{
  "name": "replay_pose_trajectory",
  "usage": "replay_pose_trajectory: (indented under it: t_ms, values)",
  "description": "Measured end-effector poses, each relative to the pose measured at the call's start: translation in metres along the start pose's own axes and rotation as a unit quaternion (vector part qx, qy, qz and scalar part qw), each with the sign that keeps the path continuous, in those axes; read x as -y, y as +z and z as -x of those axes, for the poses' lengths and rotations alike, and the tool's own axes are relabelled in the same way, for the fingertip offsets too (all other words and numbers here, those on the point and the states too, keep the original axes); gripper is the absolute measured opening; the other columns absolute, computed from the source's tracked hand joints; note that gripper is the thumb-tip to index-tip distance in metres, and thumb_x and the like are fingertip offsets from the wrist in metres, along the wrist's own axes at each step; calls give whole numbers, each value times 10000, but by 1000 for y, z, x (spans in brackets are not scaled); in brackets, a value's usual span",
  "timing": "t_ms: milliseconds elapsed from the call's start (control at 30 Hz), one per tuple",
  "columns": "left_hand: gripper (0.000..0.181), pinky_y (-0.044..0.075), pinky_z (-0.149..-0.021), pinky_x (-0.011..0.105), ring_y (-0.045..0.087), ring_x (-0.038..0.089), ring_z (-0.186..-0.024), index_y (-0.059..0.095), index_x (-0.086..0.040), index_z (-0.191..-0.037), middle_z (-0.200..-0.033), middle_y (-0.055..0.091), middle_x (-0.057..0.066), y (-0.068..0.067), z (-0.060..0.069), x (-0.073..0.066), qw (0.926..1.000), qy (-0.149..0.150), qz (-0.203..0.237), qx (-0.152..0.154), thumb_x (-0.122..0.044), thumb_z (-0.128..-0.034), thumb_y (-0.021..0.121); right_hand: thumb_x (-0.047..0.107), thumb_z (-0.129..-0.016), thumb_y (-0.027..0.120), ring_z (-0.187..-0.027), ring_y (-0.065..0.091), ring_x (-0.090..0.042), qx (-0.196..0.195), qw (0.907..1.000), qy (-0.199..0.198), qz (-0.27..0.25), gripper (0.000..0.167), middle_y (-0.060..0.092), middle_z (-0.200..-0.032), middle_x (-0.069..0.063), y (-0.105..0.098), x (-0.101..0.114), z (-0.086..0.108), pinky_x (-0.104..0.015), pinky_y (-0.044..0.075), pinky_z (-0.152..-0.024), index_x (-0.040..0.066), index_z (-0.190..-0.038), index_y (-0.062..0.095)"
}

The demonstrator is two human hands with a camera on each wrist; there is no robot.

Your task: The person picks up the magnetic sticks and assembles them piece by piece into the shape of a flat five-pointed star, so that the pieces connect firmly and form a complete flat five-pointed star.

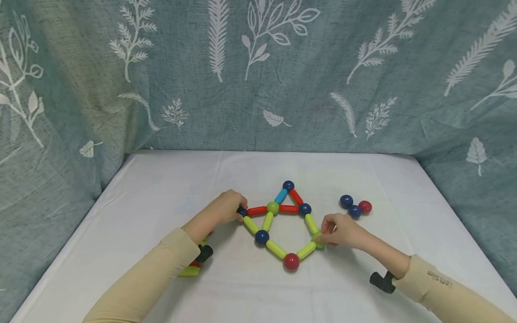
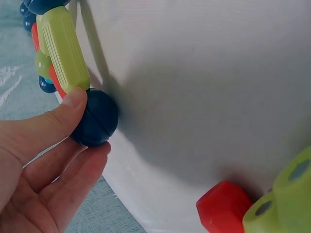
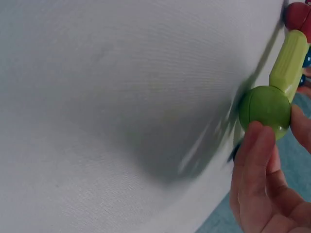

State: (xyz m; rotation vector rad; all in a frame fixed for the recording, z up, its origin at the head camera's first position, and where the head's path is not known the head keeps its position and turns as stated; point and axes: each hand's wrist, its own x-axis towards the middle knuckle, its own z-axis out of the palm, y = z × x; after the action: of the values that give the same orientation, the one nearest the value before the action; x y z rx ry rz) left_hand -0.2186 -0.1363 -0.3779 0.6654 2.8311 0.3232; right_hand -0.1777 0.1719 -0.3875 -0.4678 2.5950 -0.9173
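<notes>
Head view: ball-and-rod frame (image 1: 268, 221) near the middle of the white tabletop (image 1: 258, 296), held at two corners.
Your left hand (image 1: 225, 207) pinches the dark-blue ball (image 2: 99, 121) at its left corner; your right hand (image 1: 345, 231) pinches the green ball (image 3: 265, 109) at its right. Three loose balls (image 1: 355, 211) lie farther right.

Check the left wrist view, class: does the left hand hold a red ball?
No, the left hand pinches a dark blue ball.

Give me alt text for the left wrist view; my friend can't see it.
The left hand grips a dark blue ball touching a lime rod, over a white tablecloth. A red piece and lime pieces show at lower right.
</notes>
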Motion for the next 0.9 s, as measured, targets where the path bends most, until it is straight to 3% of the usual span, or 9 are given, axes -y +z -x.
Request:
replay_pose_trajectory:
  t_ms: [233,433,667,900]
  values:
    - [199,466,-717,294,534,137,-742,696,-55,-865,-828,645,24,0,4,-5,9997,12,91,235,-150,-714,784,143,-728,758,-588,495,-137,-336,9980,529,32,196,536,-704,-36,-8,-4,-9,-254,455,-530,40,-793,604]
    - [218,413,-609,263,470,132,-654,676,-43,-794,-721,592,-6,0,16,-11,9992,68,174,362,-197,-700,798,140,-747,741,-634,507,-151,-683,9944,800,-33,195,559,-775,-59,-13,-10,-27,-243,457,-555,25,-860,631]
    - [312,348,-524,230,405,118,-549,554,-82,-639,-561,463,-24,10,33,-29,9982,8,199,574,-237,-667,823,92,-784,705,-683,545,-154,-812,9806,1485,-992,243,573,-877,-107,-15,-8,-55,-233,489,-603,-10,-986,618]
    - [369,334,-483,207,413,117,-528,538,-66,-663,-569,447,3,19,49,-56,9987,-196,67,474,-285,-642,835,85,-795,700,-748,555,-154,-1004,9671,1822,-1461,266,598,-981,-125,-13,-1,-77,-219,491,-629,12,-1042,632]
